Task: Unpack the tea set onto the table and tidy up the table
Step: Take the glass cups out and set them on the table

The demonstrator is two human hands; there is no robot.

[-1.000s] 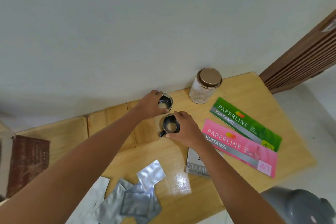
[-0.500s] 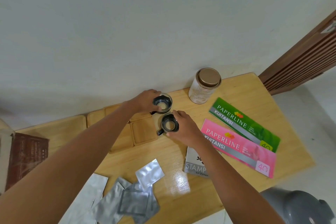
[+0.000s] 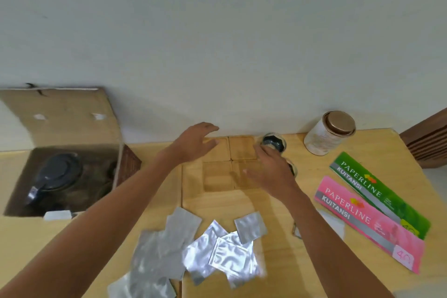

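A small glass cup with a dark band (image 3: 274, 144) stands on the wooden table (image 3: 314, 261) by the wall. A second cup (image 3: 293, 169) is mostly hidden behind my right hand (image 3: 271, 174), which hovers open just left of both cups. My left hand (image 3: 193, 144) is open with spread fingers above several square wooden coasters (image 3: 242, 150). At the left an open cardboard box (image 3: 60, 152) holds a dark teapot (image 3: 54, 174).
A cylindrical tin with a bronze lid (image 3: 327, 133) stands at the back right. Green (image 3: 379, 193) and pink (image 3: 370, 222) receipt books lie at the right. Several silver foil pouches (image 3: 193, 249) are scattered near the front edge. A wooden slatted door (image 3: 428, 138) is at far right.
Both hands have let go of the cups, which now stand on the table. The hands have opened and drawn left, and the view has swung left, showing the box.
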